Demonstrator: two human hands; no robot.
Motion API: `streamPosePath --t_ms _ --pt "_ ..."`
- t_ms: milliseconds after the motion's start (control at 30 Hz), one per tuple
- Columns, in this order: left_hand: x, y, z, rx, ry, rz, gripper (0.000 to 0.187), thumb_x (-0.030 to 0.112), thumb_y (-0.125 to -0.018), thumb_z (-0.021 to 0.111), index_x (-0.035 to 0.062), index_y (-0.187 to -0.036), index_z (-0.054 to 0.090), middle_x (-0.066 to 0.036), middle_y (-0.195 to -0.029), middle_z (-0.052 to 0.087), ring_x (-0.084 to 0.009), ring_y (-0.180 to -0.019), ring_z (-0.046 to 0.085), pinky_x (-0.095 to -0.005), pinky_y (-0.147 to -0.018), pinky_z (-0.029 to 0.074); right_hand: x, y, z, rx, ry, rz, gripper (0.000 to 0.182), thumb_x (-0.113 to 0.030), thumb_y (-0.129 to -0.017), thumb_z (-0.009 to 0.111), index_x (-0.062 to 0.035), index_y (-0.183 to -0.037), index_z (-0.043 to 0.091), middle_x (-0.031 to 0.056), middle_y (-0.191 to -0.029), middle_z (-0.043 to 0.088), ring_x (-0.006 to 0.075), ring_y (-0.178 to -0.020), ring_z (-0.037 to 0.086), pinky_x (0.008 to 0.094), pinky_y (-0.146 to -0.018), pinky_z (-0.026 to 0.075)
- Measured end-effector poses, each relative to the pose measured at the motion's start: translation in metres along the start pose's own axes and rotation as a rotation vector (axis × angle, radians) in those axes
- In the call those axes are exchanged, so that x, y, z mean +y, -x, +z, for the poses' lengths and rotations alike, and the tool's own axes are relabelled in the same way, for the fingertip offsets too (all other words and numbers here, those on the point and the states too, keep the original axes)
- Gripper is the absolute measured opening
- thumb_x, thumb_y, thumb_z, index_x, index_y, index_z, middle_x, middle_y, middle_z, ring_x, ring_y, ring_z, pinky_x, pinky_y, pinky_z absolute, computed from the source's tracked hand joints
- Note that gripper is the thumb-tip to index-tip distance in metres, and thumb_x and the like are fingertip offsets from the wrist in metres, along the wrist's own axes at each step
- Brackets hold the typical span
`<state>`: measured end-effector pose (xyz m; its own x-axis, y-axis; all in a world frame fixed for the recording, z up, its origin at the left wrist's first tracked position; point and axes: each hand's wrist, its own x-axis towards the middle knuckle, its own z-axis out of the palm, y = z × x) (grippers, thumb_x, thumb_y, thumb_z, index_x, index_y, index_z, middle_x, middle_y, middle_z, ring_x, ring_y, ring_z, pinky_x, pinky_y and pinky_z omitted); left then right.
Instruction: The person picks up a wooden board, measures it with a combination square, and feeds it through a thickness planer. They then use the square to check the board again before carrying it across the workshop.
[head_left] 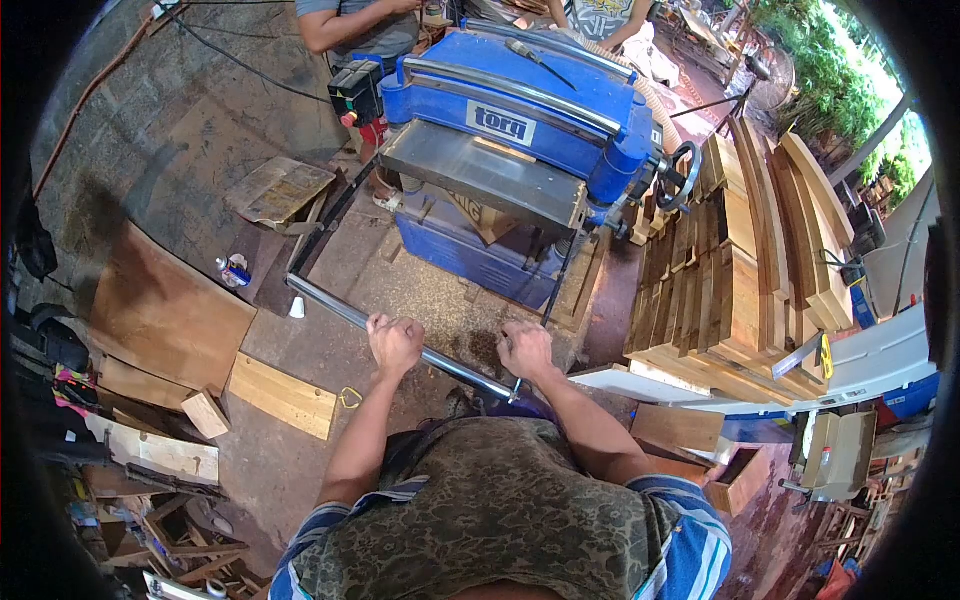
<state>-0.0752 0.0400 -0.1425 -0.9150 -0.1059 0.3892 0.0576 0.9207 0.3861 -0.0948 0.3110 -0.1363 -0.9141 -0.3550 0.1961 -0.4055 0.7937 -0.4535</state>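
My left hand (396, 343) is closed over a shiny metal roller bar (465, 374) that crosses in front of my body. My right hand (526, 350) has its fingers curled around the thin dark side rod (556, 290), close to where it meets the roller's right end. Both rods reach out from a blue thickness planer (520, 95) marked "torq". Its grey metal bed (480, 172) faces me, with no board on the part I can see. A pointed tool with a dark handle (540, 66) lies on top of the machine.
Wood shavings (450, 290) cover the floor below the bed. Stacked curved planks (730, 270) stand at the right, beside the planer's handwheel (679, 176). Sheets of brown board (165, 305) and a plank (283, 394) lie left. Two people (360, 30) are behind the machine.
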Motion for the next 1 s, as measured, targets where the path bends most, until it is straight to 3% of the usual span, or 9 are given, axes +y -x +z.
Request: streamPosePath --t_ms 200,767,1000 --pt "-0.003 0.001 0.004 0.019 -0.001 0.03 0.016 0.014 -0.073 0.066 0.0122 -0.057 0.062 -0.008 -0.06 0.062 -0.0278 -0.069 0.057 -0.0416 -0.095 0.037 0.009 0.001 0.008 -0.026 -0.008 -0.007 0.025 -0.023 -0.077 0.063 -0.0071 -0.095 0.068 0.0168 -0.09 0.069 0.0356 -0.087 0.065 0.0473 -0.081 0.051" --pt "0.0 0.0 0.001 0.007 0.023 0.039 0.012 0.013 -0.072 0.069 0.0148 -0.06 0.067 -0.006 -0.061 0.064 -0.0248 -0.069 0.058 -0.0401 -0.095 0.036 0.007 0.003 0.007 -0.019 0.052 -0.018 0.023 -0.023 -0.077 0.064 -0.0076 -0.094 0.068 0.0171 -0.087 0.069 0.0356 -0.085 0.065 0.0468 -0.079 0.051" --pt "-0.008 0.002 0.013 0.05 -0.039 0.028 0.02 0.02 -0.078 0.063 0.0099 -0.062 0.068 -0.01 -0.065 0.066 -0.0279 -0.073 0.059 -0.0412 -0.096 0.036 0.013 0.003 0.017 0.005 0.046 -0.038 0.021 -0.024 -0.078 0.065 -0.0074 -0.091 0.066 0.0193 -0.08 0.067 0.037 -0.079 0.066 0.0484 -0.077 0.05"
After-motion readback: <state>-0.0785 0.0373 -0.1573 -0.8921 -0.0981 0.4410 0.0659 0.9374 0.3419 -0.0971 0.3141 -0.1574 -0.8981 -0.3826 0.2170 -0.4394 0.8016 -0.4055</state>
